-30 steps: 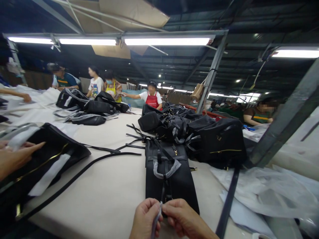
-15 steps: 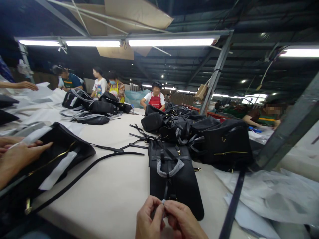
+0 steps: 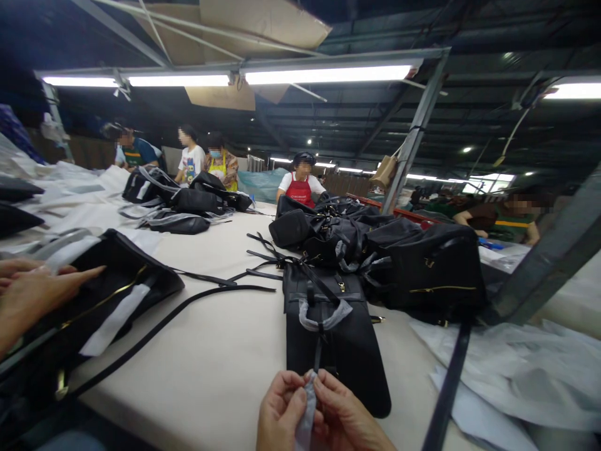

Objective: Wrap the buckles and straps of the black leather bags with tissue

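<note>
In the head view, we have our left hand [image 3: 280,410] and right hand [image 3: 346,410] close together, fingers of both pinched on a pale strip [image 3: 307,410] at the near end of a black bag [image 3: 345,357]. That bag lies flat on the surface [image 3: 220,357], its handle [image 3: 323,321] wrapped in clear plastic. Beyond it we see a pile of black bags [image 3: 422,266]. At our left, a co-worker's hand [image 3: 42,297] touches another bag [image 3: 124,260] with a gold zip.
</note>
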